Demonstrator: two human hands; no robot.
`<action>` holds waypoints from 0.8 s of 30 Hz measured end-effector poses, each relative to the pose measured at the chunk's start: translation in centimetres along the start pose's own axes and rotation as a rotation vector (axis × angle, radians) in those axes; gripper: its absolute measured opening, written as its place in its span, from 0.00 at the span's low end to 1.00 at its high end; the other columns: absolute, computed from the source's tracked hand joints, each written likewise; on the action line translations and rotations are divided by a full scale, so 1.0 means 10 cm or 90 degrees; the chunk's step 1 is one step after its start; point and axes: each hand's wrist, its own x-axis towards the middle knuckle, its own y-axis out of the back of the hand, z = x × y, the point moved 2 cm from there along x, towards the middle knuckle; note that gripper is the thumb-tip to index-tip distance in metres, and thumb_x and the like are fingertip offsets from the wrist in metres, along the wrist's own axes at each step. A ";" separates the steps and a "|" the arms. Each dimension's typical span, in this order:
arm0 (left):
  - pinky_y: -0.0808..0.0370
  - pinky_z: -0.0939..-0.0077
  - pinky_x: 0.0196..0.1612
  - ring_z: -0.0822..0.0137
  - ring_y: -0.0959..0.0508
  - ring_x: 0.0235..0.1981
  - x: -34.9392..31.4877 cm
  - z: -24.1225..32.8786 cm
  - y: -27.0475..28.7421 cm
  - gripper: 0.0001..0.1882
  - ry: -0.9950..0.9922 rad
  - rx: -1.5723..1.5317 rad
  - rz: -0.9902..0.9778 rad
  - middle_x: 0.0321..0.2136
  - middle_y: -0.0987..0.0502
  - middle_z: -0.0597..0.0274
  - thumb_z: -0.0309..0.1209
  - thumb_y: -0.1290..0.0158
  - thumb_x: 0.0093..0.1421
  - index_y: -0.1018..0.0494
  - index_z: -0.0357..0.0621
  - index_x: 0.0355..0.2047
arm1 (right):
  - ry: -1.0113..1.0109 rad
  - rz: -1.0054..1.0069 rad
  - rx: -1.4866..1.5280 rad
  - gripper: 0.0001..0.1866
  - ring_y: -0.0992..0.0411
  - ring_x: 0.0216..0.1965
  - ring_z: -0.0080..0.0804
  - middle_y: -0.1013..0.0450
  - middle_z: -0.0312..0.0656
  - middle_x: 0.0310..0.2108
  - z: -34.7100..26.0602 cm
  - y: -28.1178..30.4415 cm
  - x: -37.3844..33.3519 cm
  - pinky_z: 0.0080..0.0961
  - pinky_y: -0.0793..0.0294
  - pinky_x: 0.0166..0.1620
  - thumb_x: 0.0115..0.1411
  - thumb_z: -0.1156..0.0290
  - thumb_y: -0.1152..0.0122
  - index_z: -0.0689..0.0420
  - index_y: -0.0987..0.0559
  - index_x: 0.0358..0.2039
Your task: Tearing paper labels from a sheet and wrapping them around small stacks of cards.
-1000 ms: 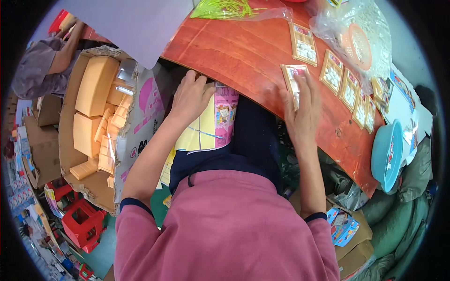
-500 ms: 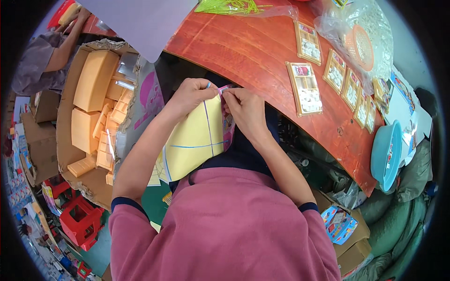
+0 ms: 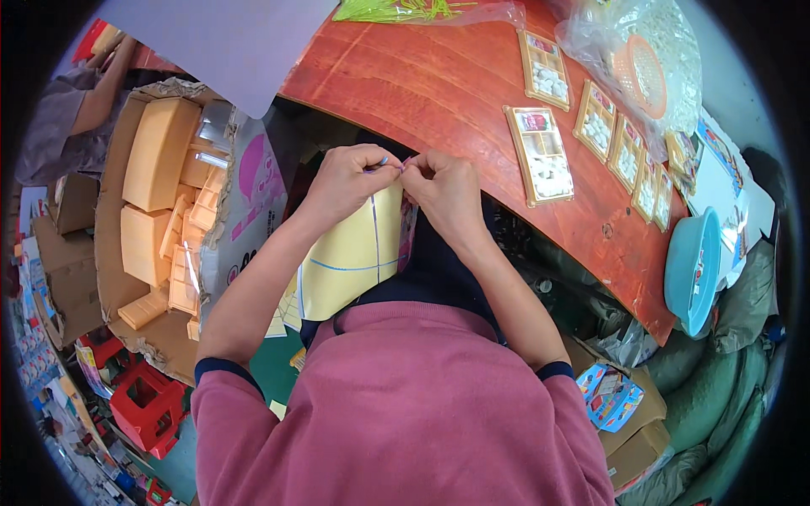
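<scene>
A yellow sheet (image 3: 344, 257) crossed by blue lines stands bent over my lap, its near end against my waist. Along its right side a strip of pink printed surface (image 3: 408, 232) shows. At the sheet's top edge my left hand (image 3: 350, 181) is closed in a pinch, with a small blue bit between thumb and finger. My right hand (image 3: 447, 190) pinches the top right corner, its fingertips meeting those of the left. The fingers cover most of what is between them.
The red wooden table (image 3: 422, 76) bears several trays with white stones (image 3: 544, 160), an orange basket (image 3: 639, 76) and a blue basin (image 3: 693, 270). At left, a cardboard box (image 3: 114, 253) holds orange plastic parts; a red stool (image 3: 148, 405) stands below. Another person's arm (image 3: 110, 84) shows far left.
My two hands have come together at the sheet's top edge, the left moving slightly right. The pink strip is more covered by the hands. The whole view has shifted a little.
</scene>
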 end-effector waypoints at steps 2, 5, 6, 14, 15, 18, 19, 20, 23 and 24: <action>0.35 0.84 0.27 0.81 0.31 0.24 -0.01 -0.04 0.00 0.09 0.012 -0.008 0.002 0.21 0.27 0.69 0.30 0.47 0.54 0.24 0.35 0.29 | 0.043 0.079 -0.020 0.08 0.27 0.18 0.41 0.28 0.50 0.16 0.00 -0.03 -0.02 0.33 0.27 0.24 0.46 0.71 0.41 0.64 0.22 0.20; 0.34 0.85 0.26 0.81 0.30 0.23 -0.03 -0.14 0.02 0.09 0.062 -0.097 -0.009 0.21 0.26 0.70 0.30 0.47 0.54 0.24 0.36 0.30 | 0.122 0.140 -0.070 0.06 0.27 0.18 0.43 0.28 0.50 0.16 0.01 -0.04 -0.08 0.33 0.28 0.24 0.46 0.73 0.42 0.64 0.24 0.19; 0.34 0.86 0.26 0.81 0.30 0.22 -0.04 -0.18 0.03 0.09 0.102 -0.131 -0.007 0.21 0.26 0.70 0.31 0.47 0.54 0.24 0.37 0.30 | 0.125 0.138 -0.069 0.06 0.27 0.18 0.43 0.28 0.50 0.16 0.03 -0.03 -0.10 0.33 0.28 0.24 0.46 0.73 0.42 0.64 0.24 0.19; 0.33 0.86 0.24 0.81 0.28 0.21 -0.01 -0.25 0.06 0.09 0.226 -0.241 -0.052 0.21 0.25 0.68 0.31 0.45 0.54 0.24 0.38 0.31 | 0.418 0.080 -0.132 0.06 0.27 0.28 0.34 0.26 0.44 0.33 0.03 0.12 -0.09 0.25 0.27 0.31 0.50 0.79 0.42 0.60 0.22 0.30; 0.32 0.86 0.25 0.81 0.27 0.21 -0.01 -0.24 0.04 0.09 0.226 -0.274 -0.066 0.21 0.25 0.68 0.31 0.44 0.54 0.24 0.37 0.31 | 0.479 0.101 -0.214 0.07 0.27 0.32 0.35 0.27 0.44 0.37 0.00 0.11 -0.06 0.25 0.26 0.32 0.49 0.80 0.42 0.60 0.22 0.31; 0.31 0.86 0.25 0.81 0.27 0.22 0.00 -0.25 0.02 0.10 0.222 -0.328 -0.086 0.22 0.24 0.68 0.32 0.43 0.54 0.23 0.37 0.31 | 0.494 0.034 -0.295 0.09 0.28 0.38 0.37 0.29 0.44 0.43 -0.02 0.06 0.01 0.29 0.25 0.36 0.49 0.79 0.41 0.59 0.23 0.33; 0.31 0.86 0.26 0.80 0.27 0.22 0.00 -0.26 0.02 0.11 0.213 -0.371 -0.101 0.22 0.24 0.68 0.33 0.42 0.54 0.23 0.37 0.31 | 0.493 0.025 -0.295 0.09 0.28 0.38 0.37 0.29 0.44 0.43 -0.01 0.06 0.02 0.29 0.25 0.36 0.49 0.79 0.41 0.59 0.23 0.33; 0.31 0.86 0.26 0.80 0.27 0.22 0.00 -0.30 0.03 0.11 0.226 -0.355 -0.089 0.22 0.24 0.68 0.33 0.42 0.54 0.23 0.37 0.31 | 0.503 0.019 -0.267 0.09 0.28 0.38 0.38 0.29 0.43 0.42 0.01 0.06 0.02 0.30 0.25 0.36 0.49 0.78 0.41 0.58 0.23 0.33; 0.30 0.86 0.27 0.80 0.26 0.23 0.01 -0.40 0.09 0.12 0.241 -0.384 -0.117 0.24 0.24 0.67 0.34 0.41 0.54 0.23 0.37 0.31 | 0.540 -0.004 -0.225 0.09 0.27 0.37 0.39 0.28 0.43 0.41 0.08 0.19 -0.07 0.31 0.25 0.36 0.48 0.77 0.40 0.58 0.24 0.33; 0.29 0.84 0.28 0.77 0.25 0.24 0.02 -0.43 0.13 0.13 0.215 -0.290 -0.086 0.24 0.22 0.65 0.35 0.41 0.53 0.23 0.38 0.32 | 0.557 -0.023 -0.226 0.10 0.27 0.36 0.40 0.28 0.43 0.40 0.11 0.28 -0.14 0.31 0.25 0.36 0.48 0.77 0.39 0.57 0.25 0.33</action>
